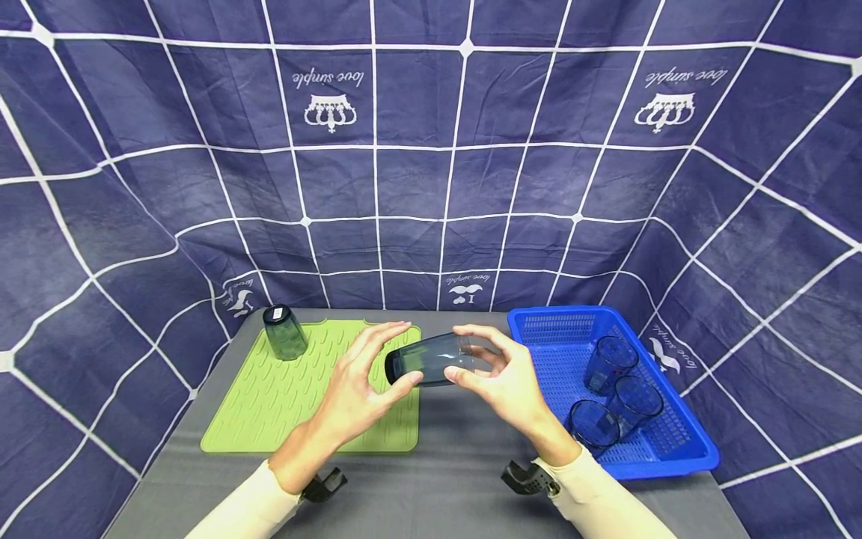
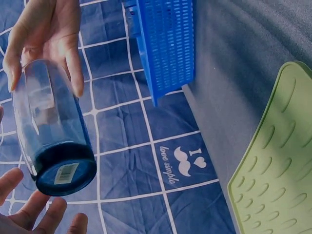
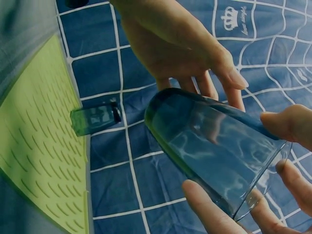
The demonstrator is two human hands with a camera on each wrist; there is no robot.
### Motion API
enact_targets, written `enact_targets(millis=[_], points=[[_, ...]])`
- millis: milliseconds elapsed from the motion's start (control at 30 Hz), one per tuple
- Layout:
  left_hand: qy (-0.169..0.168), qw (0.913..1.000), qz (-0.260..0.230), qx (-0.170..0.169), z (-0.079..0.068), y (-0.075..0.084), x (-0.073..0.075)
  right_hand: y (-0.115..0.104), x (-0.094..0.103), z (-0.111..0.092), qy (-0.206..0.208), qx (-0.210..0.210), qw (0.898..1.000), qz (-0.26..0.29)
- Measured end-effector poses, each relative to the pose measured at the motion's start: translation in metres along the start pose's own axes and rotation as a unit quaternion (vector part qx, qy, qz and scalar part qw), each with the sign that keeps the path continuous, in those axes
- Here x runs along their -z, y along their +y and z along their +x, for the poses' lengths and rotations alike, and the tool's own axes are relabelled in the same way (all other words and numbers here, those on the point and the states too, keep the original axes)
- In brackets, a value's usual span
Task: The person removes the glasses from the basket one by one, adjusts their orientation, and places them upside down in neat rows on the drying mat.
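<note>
Nearest my camera are two pale sleeves [image 1: 249,498]; past them I see the right hand [image 1: 521,382] gripping a tilted bluish glass [image 1: 438,361] near its rim, above the tabletop [image 1: 458,457]. The left hand [image 1: 353,393] is spread wide near its base, though whether it touches I cannot say surely from here. One upside-down glass [image 1: 286,338] stands on the green mat [image 1: 269,408], and three glasses [image 1: 609,365] are in the blue basket [image 1: 552,367].

Both forearms [image 1: 301,458], clad in cream fabric sleeves [image 1: 599,490], extend forward and converge, the bare left hand [image 1: 355,388] positioned with fingers extended and thumb spread apart, the bare right hand [image 1: 514,380] facing it with thumb and fingers opposed in a grip.
</note>
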State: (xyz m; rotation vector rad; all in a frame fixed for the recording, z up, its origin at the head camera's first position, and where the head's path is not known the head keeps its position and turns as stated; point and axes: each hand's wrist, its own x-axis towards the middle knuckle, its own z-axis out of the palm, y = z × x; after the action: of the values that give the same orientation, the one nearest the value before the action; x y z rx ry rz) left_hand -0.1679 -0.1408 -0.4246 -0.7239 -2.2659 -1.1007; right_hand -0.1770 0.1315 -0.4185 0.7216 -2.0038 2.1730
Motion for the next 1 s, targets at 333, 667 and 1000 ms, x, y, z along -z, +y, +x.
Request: enact_targets(millis=[333, 667, 1000], points=[[0.009, 0.9993, -0.028, 0.024, -0.003, -0.001, -0.007, 0.004, -0.001, 0.003, 0.019, 0.009, 1.0, 0.014], [0.036, 0.9911, -0.111, 0.065, -0.006, 0.0, -0.02, 0.008, -0.007, 0.003, 0.044, -0.033, 0.995, 0.083], [0.056, 0.9867, -0.137, 0.066, -0.005, 0.004, -0.028, 0.005, -0.011, 0.002, 0.046, -0.051, 0.985, 0.159]])
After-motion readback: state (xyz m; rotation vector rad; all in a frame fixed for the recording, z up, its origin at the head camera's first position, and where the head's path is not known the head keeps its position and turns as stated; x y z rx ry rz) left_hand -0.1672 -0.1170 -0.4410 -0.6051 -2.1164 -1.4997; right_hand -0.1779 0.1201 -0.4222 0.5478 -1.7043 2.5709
